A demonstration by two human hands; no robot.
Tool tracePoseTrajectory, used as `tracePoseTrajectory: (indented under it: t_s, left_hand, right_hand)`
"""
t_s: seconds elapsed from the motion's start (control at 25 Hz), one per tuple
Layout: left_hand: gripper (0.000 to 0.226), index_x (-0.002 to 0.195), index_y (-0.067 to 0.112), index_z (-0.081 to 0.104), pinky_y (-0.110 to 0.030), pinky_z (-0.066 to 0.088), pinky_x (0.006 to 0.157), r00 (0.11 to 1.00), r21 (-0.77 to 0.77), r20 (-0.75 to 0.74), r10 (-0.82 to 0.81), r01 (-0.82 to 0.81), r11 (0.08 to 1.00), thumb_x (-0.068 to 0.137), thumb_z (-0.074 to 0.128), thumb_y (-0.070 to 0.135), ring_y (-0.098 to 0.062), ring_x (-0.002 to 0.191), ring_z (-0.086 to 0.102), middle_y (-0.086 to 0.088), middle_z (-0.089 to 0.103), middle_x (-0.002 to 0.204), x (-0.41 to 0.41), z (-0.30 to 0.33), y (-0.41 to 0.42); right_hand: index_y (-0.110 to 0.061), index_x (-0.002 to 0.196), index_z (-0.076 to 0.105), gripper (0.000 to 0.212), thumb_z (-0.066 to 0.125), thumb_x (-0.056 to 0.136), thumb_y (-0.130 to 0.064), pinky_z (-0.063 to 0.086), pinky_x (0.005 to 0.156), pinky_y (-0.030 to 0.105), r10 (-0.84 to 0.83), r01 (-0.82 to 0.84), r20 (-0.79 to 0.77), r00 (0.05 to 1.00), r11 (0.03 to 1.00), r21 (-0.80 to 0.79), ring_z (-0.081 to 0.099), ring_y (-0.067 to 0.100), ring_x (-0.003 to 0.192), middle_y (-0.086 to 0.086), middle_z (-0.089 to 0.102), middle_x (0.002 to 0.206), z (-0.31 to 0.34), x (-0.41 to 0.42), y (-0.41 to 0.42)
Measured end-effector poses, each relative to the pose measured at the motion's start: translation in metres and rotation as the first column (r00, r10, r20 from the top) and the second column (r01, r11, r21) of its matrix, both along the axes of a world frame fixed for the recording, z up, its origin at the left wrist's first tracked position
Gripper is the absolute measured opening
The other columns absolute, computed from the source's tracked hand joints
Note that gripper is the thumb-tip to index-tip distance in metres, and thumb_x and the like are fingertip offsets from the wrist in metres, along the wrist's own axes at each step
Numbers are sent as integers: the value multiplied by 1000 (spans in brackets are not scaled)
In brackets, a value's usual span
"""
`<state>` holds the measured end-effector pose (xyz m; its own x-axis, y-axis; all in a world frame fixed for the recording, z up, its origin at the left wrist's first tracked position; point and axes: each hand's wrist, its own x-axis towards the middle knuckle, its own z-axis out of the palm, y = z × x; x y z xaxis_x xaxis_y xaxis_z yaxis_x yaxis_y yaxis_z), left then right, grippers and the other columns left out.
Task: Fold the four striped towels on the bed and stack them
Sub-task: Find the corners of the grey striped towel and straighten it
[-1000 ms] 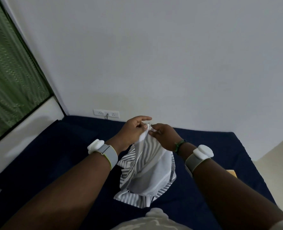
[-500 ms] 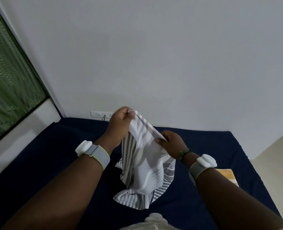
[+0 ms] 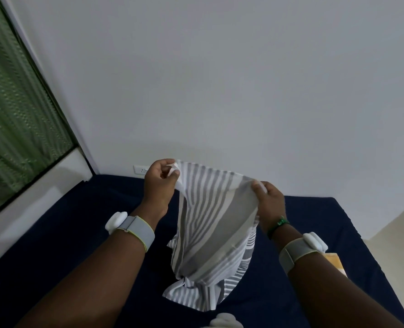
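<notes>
Hands have drawn apart since a second ago, stretching the top edge. Left hand (image 3: 159,183) pinches one corner of the striped towel (image 3: 210,233), right hand (image 3: 268,204) pinches the other; cloth hangs over the dark bed (image 3: 78,221), lower end bunched. No fold yet, no stack visible; most work remains, I judge.
</notes>
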<state>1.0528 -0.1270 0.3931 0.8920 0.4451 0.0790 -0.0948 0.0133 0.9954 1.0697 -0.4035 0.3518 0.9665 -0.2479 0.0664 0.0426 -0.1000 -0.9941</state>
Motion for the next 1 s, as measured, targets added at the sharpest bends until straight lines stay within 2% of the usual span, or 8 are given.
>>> tracePoseTrajectory:
  t_s: [0.12, 0.24, 0.32, 0.44, 0.64, 0.84, 0.92, 1.0]
  left_hand:
    - [19, 106, 21, 73, -27, 57, 89, 999, -103, -19, 41, -43, 994, 94, 71, 7, -16, 100, 69, -3, 72, 109, 2, -3, 11]
    - [14, 96, 17, 73, -37, 57, 95, 997, -208, -47, 64, -72, 975, 94, 70, 4, -20, 98, 67, -3, 73, 101, 1, -3, 11]
    - [16, 93, 17, 71, -34, 55, 88, 999, -92, -32, 37, -40, 995, 96, 65, 3, -20, 94, 64, 0, 70, 95, 1, -1, 1]
    - [25, 95, 17, 75, -30, 55, 85, 984, 145, 12, -177, 173, 974, 96, 58, -1, -17, 91, 67, 3, 73, 93, -3, 6, -22]
    - [30, 116, 16, 74, -21, 54, 91, 987, 124, 102, 127, -139, 982, 96, 59, 0, -4, 99, 71, 8, 79, 97, -1, 13, 12]
    - [14, 107, 9, 71, -31, 53, 80, 959, 168, -46, 280, -269, 948, 99, 64, 18, -25, 100, 70, -2, 73, 99, 0, 4, 19]
    - [11, 101, 8, 65, -36, 53, 76, 970, 304, -44, 237, -213, 928, 99, 61, 18, -29, 92, 66, -8, 69, 95, -1, 6, 3]
    - [11, 109, 16, 64, -37, 55, 74, 997, 354, -57, -55, 72, 932, 98, 62, 16, -25, 82, 65, -9, 67, 90, -4, 7, -16]
  right_hand:
    - [-14, 87, 75, 24, 69, 93, -36, 55, 77, 40, -166, 169, -31, 986, 964, 207, 62, 15, 79, 1, 71, 83, 4, 2, -6]
    - [-17, 87, 75, 20, 69, 93, -36, 53, 76, 36, -200, 195, 14, 980, 967, 162, 60, 11, 78, -6, 69, 82, 6, 1, -9]
    - [-22, 91, 76, 17, 69, 92, -37, 54, 79, 35, -28, 40, 101, 994, 992, -120, 64, 11, 82, -12, 72, 85, 10, 0, -1]
    - [-23, 96, 78, 9, 70, 94, -28, 51, 81, 22, 336, -242, 100, 937, 827, -507, 66, 4, 87, -12, 74, 92, 22, -5, 28]
    - [-19, 92, 75, 12, 65, 95, -23, 54, 86, 37, -110, 153, 167, 980, 951, -270, 68, 23, 93, -3, 74, 92, 25, 9, -2]
    - [-15, 89, 74, 17, 67, 92, -30, 56, 80, 40, -139, 139, 17, 990, 954, -264, 68, 26, 89, 0, 71, 85, 19, 16, -8]
    - [-13, 87, 72, 22, 69, 91, -35, 56, 81, 40, -105, 89, -40, 994, 953, -290, 68, 28, 89, 2, 71, 85, 19, 15, 10]
    - [-14, 82, 69, 27, 72, 89, -40, 54, 75, 36, 64, -67, -19, 998, 923, -378, 66, 20, 79, 1, 69, 79, 21, 10, 34]
